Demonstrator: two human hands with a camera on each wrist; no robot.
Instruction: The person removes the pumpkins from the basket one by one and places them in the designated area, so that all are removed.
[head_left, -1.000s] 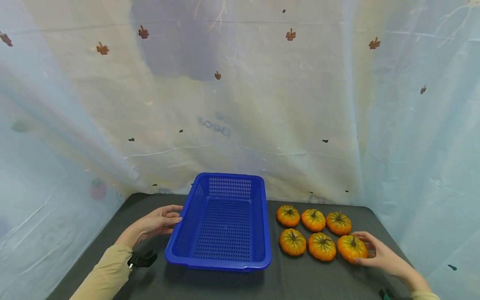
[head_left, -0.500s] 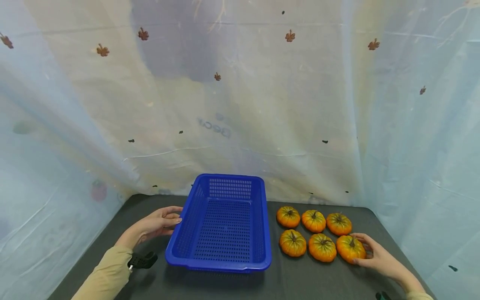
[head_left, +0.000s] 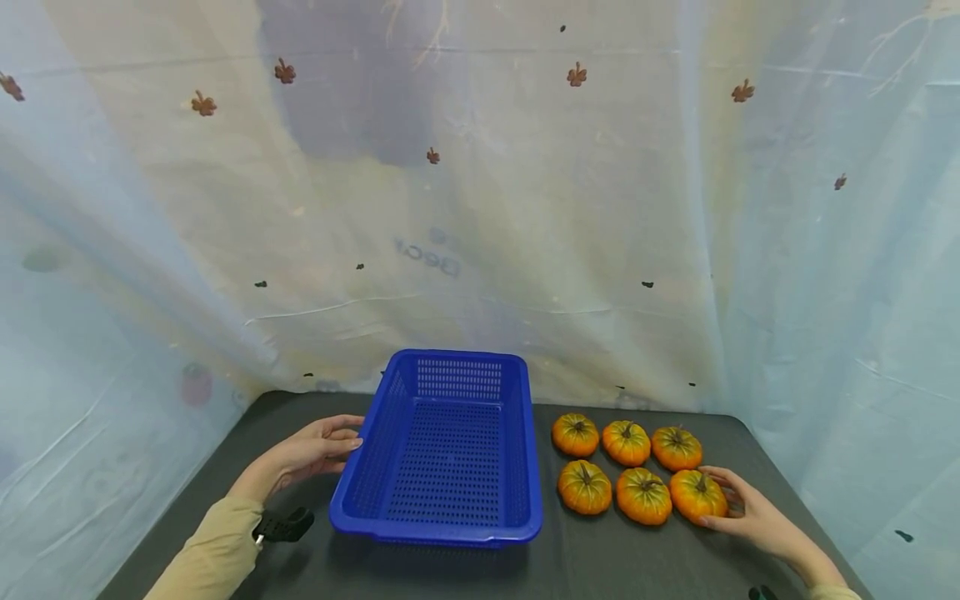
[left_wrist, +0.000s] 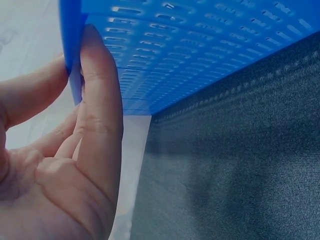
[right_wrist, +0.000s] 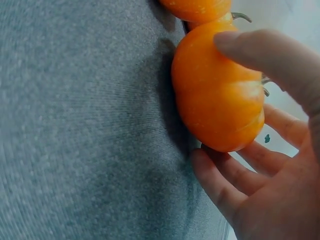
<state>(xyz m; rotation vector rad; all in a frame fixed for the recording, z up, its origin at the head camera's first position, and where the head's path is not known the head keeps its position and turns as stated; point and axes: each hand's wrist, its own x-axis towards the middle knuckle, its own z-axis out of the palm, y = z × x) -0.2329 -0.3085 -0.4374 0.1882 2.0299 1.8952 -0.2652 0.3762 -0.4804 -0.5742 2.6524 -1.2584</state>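
Note:
A blue plastic basket with slotted walls stands on the dark table, nothing inside it. My left hand pinches its left rim; in the left wrist view the thumb lies outside the rim and the fingers are under it against the wall. To the right, small orange pumpkins stand in two rows of three. My right hand holds the front-right pumpkin, which sits on the table close to its neighbour. In the right wrist view the thumb presses this pumpkin and the other fingers curl round its far side.
Along the back row stand more pumpkins, and another pumpkin is nearest the basket in front. The dark table ends at a hanging printed curtain behind and at both sides.
My right hand has shifted the front-right pumpkin slightly left, nearer its neighbour. The left hand and the basket stay put.

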